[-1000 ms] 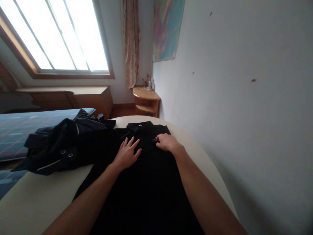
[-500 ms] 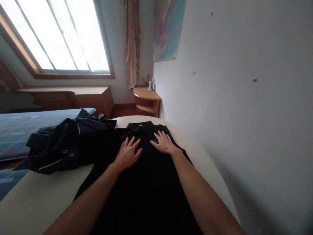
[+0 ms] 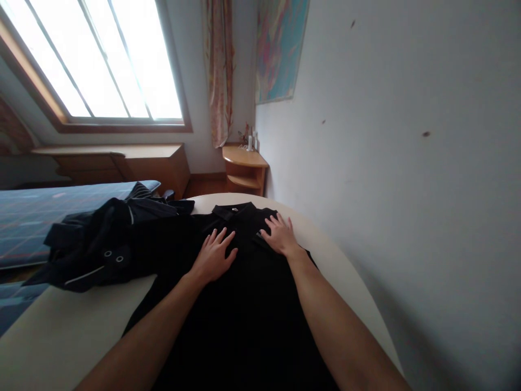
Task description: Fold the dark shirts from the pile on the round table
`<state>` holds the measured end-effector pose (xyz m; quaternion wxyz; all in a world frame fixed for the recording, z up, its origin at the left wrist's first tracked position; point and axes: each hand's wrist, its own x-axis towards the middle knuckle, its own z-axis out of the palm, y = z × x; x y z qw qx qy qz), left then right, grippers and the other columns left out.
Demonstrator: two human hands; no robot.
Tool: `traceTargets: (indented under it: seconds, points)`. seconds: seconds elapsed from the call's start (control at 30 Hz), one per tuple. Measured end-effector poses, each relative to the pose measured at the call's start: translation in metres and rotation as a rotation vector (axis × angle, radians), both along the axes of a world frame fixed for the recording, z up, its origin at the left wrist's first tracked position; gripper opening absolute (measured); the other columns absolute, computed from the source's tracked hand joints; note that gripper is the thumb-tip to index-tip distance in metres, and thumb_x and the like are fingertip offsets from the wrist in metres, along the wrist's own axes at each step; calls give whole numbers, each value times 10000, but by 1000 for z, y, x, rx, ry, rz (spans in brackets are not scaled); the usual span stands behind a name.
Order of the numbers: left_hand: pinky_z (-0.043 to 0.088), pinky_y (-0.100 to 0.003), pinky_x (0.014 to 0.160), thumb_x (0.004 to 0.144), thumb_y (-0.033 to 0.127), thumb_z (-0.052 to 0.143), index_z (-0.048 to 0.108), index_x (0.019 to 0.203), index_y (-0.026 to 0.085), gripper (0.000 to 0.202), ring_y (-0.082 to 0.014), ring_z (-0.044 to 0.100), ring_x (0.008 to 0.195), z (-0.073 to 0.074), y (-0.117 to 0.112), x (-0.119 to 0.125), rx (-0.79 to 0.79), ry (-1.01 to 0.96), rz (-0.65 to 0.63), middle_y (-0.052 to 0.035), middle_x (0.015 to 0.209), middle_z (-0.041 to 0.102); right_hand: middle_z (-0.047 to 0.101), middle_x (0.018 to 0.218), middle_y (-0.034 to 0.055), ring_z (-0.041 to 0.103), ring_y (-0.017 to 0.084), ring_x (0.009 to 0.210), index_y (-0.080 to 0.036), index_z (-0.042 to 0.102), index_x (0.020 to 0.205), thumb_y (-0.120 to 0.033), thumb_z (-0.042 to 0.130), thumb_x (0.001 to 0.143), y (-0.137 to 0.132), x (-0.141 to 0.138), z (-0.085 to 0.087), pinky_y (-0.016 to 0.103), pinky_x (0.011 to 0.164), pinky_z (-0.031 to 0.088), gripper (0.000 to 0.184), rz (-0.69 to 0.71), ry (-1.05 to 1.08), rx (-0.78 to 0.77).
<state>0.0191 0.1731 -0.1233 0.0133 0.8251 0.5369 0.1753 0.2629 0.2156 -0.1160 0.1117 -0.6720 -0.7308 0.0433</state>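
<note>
A black collared shirt (image 3: 244,309) lies flat on a round cream table (image 3: 61,331), collar toward the far edge. My left hand (image 3: 215,256) rests palm down on the shirt's chest, fingers spread. My right hand (image 3: 280,236) lies flat on the shirt near its right shoulder, fingers apart and pointing away from me. Neither hand holds anything.
A heap of dark clothes (image 3: 101,241) sits on the table's left side, touching the shirt. A bed with a blue checked cover (image 3: 40,212) stands at the left. A grey wall (image 3: 386,163) runs close along the right. A wooden corner shelf (image 3: 243,168) and cabinets stand beyond.
My right hand has let go of a pinch of fabric, opened flat, and slid a little to the right over the shirt's shoulder. My left hand has stayed in place.
</note>
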Motion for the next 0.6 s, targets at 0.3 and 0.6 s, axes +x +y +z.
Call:
traceTargets:
  seconds: [0.3,0.6]
  points:
    - [282,-463,1200,969,380,490,415,1502,298,545,-243,338,1460,11,-12,12,-64,-38,-395,-25,1584,370,394,1569,87,287,216,1469,-185,483,1459,-451,464,954,-2,-6,2,386,1201,174,571,74,87,44]
    - [290,-477,1195,966,400,498,527,1432,266,486,-275,359,1440,12,-13,11,-36,-7,-373,-51,1538,447,307,1614,60,156,287,1508,-212,424,1502,-534,392,973,2,12,3,553,1197,117,620,-129,66,-22]
